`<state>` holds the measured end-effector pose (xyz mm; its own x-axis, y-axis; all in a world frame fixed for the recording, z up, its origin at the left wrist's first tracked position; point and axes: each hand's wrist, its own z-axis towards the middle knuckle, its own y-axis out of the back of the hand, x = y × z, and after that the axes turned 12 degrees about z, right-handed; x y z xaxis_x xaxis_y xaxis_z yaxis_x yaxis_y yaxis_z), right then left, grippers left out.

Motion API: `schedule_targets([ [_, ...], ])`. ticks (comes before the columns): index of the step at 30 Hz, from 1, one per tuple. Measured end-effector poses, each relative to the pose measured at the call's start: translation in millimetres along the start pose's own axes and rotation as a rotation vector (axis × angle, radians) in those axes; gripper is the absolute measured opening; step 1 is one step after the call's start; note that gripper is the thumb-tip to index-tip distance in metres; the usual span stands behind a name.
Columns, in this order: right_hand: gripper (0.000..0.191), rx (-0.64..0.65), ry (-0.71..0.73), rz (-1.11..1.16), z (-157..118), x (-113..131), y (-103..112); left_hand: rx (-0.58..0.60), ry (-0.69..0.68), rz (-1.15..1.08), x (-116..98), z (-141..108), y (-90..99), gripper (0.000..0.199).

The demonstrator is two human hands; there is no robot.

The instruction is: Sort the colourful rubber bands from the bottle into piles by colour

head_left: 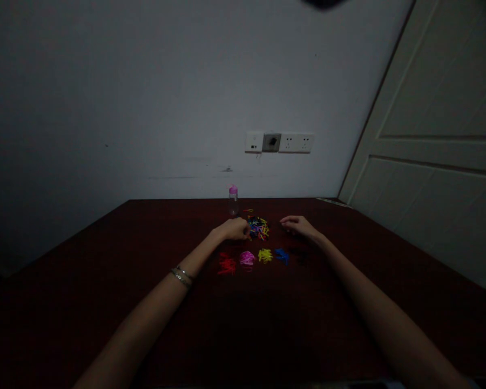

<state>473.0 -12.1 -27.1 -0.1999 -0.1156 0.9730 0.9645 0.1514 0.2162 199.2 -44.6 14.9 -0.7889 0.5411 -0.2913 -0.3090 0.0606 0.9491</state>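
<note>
A mixed heap of small coloured elastic bands [260, 228] lies in the middle of the dark red table. At its left edge is my left hand [238, 229], fingers curled down and pinched; whatever they hold is hidden. To the right of the heap, my right hand [298, 225] rests low with fingers loosely bent and apart, nothing visible in them. Nearer to me is a row of sorted piles: red bands [227, 265], pink bands [247, 259], yellow bands [264, 255] and blue bands [282, 255]. Dark bands [300, 254] beside the blue ones are hard to make out.
A clear bottle with a pink cap [233, 201] stands behind my left hand. One loose band [248, 210] lies beyond the heap. The wall with sockets [295, 142] borders the table's far edge, and a pale panelled door [437, 146] is at right. The light is dim.
</note>
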Motion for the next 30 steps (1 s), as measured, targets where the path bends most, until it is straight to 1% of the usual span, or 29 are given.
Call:
schedule_targets([
  [5,0.027,-0.011,0.002,0.0,0,-2,0,-0.062,-0.045,-0.019,9,4,-8.6,0.012],
  [8,0.026,-0.011,0.003,-0.008,1,-4,1,-0.057,-0.063,0.026,12,5,-11.5,0.01],
  [11,0.026,-0.014,-0.006,-0.004,2,-4,2,-0.045,-0.055,0.039,11,4,-9.9,0.008],
  [14,0.025,-0.019,-0.015,0.003,2,-4,1,-0.043,-0.078,0.017,6,3,-3.9,0.008],
  [16,0.024,-0.017,-0.015,0.006,2,-4,1,0.01,-0.117,0.021,0,2,0.7,0.009],
  [18,0.024,-0.013,-0.014,0.009,2,-5,1,0.098,-0.173,0.032,-9,1,3.8,0.011],
  [21,0.025,-0.006,-0.005,0.0,3,-7,1,0.197,-0.257,0.032,-25,0,4.1,0.013],
  [25,0.026,0.003,0.015,-0.029,3,-8,1,0.259,-0.298,0.046,-42,0,-0.8,0.014],
  [30,0.027,0.014,0.027,-0.028,3,-6,-2,0.291,-0.34,0.094,-47,0,-4.4,0.014],
])
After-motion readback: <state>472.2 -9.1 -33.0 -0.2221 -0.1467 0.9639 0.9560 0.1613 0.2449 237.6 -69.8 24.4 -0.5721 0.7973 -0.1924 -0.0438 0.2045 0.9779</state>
